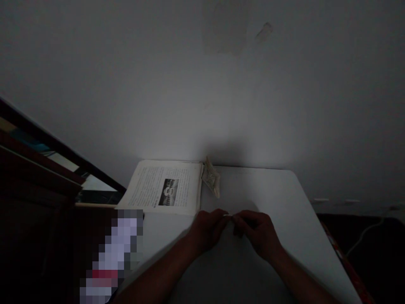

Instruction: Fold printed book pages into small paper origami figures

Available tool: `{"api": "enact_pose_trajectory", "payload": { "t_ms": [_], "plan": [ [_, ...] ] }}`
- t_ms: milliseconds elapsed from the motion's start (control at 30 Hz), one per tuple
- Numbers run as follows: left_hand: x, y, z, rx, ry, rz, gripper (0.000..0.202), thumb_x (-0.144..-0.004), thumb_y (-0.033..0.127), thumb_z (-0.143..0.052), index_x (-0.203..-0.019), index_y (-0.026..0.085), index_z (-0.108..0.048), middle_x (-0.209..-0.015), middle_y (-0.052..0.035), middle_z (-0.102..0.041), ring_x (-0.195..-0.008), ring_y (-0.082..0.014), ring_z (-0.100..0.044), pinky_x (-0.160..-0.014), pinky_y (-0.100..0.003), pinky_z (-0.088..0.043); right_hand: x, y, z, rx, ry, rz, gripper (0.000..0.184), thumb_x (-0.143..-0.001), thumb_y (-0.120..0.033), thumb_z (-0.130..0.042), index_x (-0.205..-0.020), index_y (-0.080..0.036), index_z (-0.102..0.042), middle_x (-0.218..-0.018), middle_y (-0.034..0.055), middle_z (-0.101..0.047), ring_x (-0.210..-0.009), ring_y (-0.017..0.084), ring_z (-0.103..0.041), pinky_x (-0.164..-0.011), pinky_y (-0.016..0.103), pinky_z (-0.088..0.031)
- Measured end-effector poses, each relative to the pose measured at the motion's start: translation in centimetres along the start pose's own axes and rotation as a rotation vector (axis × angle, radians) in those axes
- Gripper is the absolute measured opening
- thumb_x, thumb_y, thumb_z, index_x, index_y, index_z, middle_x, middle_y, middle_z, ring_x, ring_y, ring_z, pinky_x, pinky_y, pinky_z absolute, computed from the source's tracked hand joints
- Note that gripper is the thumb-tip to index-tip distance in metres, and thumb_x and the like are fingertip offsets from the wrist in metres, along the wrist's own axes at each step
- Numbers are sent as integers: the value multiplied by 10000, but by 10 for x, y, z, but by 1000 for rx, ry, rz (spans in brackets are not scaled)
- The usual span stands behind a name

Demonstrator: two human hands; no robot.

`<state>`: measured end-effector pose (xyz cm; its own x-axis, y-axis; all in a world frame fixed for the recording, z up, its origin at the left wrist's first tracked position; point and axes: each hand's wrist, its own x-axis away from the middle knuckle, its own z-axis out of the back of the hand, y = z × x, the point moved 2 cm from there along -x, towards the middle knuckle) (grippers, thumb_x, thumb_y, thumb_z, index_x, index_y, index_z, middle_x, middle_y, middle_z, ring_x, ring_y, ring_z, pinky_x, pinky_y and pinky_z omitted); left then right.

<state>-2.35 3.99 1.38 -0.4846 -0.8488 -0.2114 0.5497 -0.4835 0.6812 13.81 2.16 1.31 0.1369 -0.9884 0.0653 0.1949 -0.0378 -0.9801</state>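
My left hand (207, 228) and my right hand (257, 232) meet over the white table (268, 190), fingertips pinched close together. A small whitish piece (227, 215) shows between them; it looks like paper, but the dim light hides its shape. Both hands seem to grip it, the left from one side and the right from the other. Beyond them, a folded printed paper (211, 177), boat-like in outline, stands on the table beside an open book (158, 188). The book's page carries text and a dark picture.
A pixelated bright rectangle (117, 249) lies at the table's left edge. The wall (190, 93) rises right behind the table. To the left is dark furniture (31, 223) with a slanting rail (63, 145). A pale cable (363, 234) hangs at the right.
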Motion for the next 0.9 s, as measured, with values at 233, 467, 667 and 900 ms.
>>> {"api": "enact_pose_trajectory", "payload": {
  "t_ms": [233,467,667,900],
  "plan": [
    [-5,7,6,240,55,203,363,-903,355,-368,-708,148,-593,-529,18,-538,-462,-90,-519,-457,-172,-359,0,-1,-3,-81,-8,-38,284,-798,-382,-578,-619,-169,-633,-510,-4,-592,-483,111,-548,-493,217,-436],
    [-5,6,6,428,-21,327,316,-831,408,-518,-718,145,-651,-429,55,-478,-371,-71,-464,-397,-158,-336,-1,3,-3,-251,34,-123,243,-738,-392,-647,-698,-153,-673,-535,1,-629,-449,126,-601,-459,224,-469],
    [-3,5,7,575,-13,369,236,-752,374,-630,-774,148,-696,-435,51,-522,-352,-70,-465,-366,-157,-356,-2,1,-1,-249,38,-107,230,-753,-380,-638,-716,-160,-692,-550,3,-645,-487,127,-620,-495,223,-491],
    [-3,5,8,712,-38,395,228,-747,345,-637,-725,132,-713,-445,18,-576,-353,-86,-513,-372,-170,-421,1,-4,1,-204,61,-27,182,-755,-347,-650,-735,-176,-710,-526,-4,-644,-488,119,-604,-496,215,-481]
  ]
}}
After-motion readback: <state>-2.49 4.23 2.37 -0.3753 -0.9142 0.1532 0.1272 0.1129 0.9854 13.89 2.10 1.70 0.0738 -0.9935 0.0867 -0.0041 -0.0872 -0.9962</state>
